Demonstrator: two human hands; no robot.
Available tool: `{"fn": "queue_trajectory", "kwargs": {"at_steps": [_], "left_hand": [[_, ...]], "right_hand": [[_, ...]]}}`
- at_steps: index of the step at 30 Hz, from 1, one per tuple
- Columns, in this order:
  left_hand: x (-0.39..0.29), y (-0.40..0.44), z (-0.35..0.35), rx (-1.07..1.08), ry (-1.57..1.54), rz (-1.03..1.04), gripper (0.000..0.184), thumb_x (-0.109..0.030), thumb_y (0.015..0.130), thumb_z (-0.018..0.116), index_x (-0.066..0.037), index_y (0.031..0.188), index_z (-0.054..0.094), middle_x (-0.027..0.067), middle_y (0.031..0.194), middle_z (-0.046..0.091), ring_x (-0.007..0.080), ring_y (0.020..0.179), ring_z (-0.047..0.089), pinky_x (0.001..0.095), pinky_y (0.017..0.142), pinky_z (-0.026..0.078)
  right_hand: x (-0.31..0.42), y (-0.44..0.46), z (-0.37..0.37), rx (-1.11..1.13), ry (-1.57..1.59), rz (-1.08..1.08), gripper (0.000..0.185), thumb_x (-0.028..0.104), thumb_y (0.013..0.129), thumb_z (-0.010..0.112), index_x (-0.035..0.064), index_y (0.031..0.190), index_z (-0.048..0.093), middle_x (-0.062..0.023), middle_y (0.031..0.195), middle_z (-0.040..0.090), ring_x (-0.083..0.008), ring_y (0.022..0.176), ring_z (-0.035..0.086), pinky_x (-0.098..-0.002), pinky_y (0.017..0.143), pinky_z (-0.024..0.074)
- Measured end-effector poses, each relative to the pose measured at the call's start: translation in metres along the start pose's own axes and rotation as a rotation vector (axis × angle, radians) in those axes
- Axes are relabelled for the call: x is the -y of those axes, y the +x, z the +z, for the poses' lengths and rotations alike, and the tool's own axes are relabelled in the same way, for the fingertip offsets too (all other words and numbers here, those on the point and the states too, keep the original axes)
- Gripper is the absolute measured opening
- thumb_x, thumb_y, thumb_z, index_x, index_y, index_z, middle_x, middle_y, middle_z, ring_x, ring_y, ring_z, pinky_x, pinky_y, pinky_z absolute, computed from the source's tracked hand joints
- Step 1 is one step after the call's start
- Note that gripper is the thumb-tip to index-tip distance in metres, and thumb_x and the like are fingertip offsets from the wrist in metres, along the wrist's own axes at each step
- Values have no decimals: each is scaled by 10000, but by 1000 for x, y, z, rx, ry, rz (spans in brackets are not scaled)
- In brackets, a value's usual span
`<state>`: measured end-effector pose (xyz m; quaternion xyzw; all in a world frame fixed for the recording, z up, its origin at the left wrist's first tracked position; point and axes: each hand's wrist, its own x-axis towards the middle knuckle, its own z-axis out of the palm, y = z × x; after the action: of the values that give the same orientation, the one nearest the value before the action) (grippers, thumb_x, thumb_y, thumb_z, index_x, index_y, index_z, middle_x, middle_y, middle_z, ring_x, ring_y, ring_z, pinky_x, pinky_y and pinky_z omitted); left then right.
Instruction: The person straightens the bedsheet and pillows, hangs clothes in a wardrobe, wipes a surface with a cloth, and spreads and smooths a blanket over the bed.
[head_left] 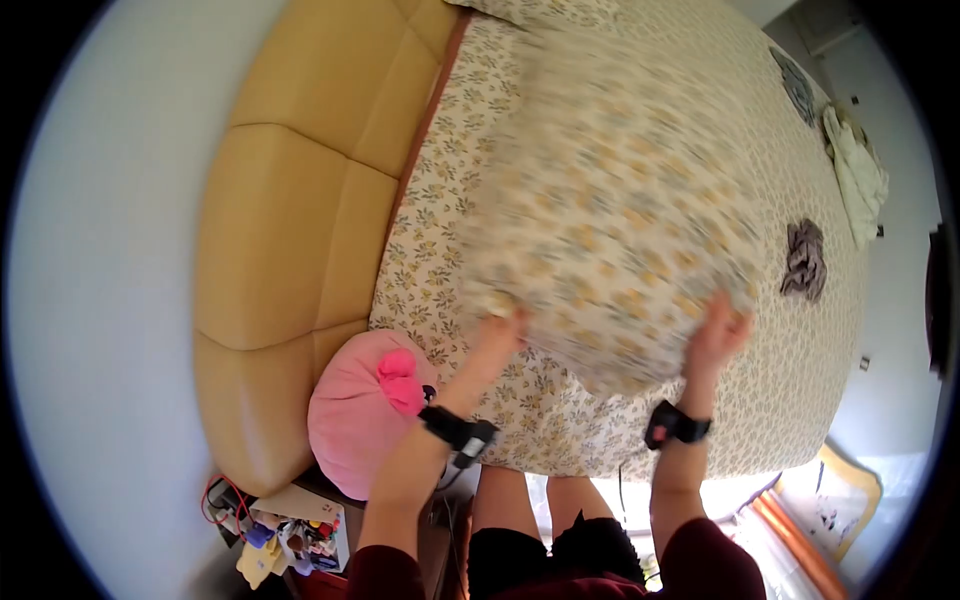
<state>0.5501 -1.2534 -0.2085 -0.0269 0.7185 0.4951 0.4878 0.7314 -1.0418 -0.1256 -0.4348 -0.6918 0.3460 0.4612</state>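
Note:
A large floral pillow [620, 210] is smeared by motion above the bed [425, 230], whose sheet has a similar yellow-and-grey flower print. My left hand [503, 328] is closed on the pillow's near left corner. At the near right corner, my right hand [716, 335] grips the pillow too, its fingers blurred. Beside my left forearm sits a round pink plush cushion [355, 410] with a bright pink bow, against the headboard. Both my wrists carry black straps with small devices.
The padded tan headboard [290, 220] runs along the left. Another floral pillow [560, 10] shows at the top edge. A crumpled dark cloth [803, 262] and a pale garment [852, 175] lie to the right. A cluttered nightstand [300, 520] stands at lower left.

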Motion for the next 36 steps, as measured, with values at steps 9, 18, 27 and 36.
{"fn": "queue_trajectory", "kwargs": {"at_steps": [9, 18, 27, 36], "left_hand": [[-26, 85, -58, -222, 788, 439, 408, -322, 822, 565, -6, 1079, 577, 199, 1032, 602, 357, 988, 555, 429, 856, 436], [3, 181, -189, -424, 1082, 312, 365, -246, 834, 581, 58, 1022, 508, 256, 970, 582, 411, 906, 564, 458, 798, 459], [-32, 176, -184, -348, 1282, 126, 349, -245, 842, 581, 32, 1028, 480, 244, 996, 587, 386, 938, 580, 451, 789, 475], [-31, 164, -188, -345, 1322, 299, 158, -138, 819, 530, 11, 873, 529, 246, 871, 609, 397, 802, 594, 470, 693, 473]], "right_hand": [[-158, 16, -209, -223, -923, 293, 483, 272, 852, 534, -68, 1192, 492, -230, 935, 614, -315, 837, 592, -382, 781, 460], [-92, -44, -3, 349, -535, -179, 436, -18, 763, 533, 50, 1191, 479, -217, 1341, 381, -375, 1246, 346, -444, 1019, 280], [-97, -86, 138, 653, -496, -118, 610, 124, 803, 615, -4, 1327, 329, -263, 1417, 196, -436, 1293, 223, -510, 1034, 228], [-187, -88, 143, 567, -439, 273, 775, 347, 829, 613, 1, 1398, 215, -254, 1465, 64, -441, 1345, 46, -528, 1069, 121]]}}
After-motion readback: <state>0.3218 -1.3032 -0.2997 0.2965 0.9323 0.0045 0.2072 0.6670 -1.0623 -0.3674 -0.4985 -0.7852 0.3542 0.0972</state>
